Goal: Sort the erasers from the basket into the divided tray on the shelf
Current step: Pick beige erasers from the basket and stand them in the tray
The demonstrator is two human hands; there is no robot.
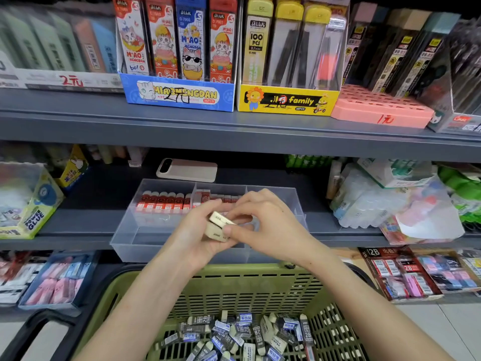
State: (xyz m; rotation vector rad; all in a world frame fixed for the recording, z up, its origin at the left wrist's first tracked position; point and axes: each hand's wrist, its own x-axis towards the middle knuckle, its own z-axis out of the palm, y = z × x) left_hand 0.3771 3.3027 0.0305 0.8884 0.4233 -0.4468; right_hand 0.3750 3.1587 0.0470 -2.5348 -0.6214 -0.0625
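- Two hands met at the centre of the frame, above the front of the tray. The left hand cupped two cream erasers, with its fingers curled under the lower one. The right hand pinched the upper one between thumb and fingers.
- One clear divided tray with three compartments sat on the grey shelf, mid-frame.
- Its left compartment held six red-sleeved erasers in a row. The middle compartment held perhaps four more, partly hidden by the hands.
- One green basket at bottom centre held a pile of loose erasers, too many to count.
- One phone lay just behind the tray.
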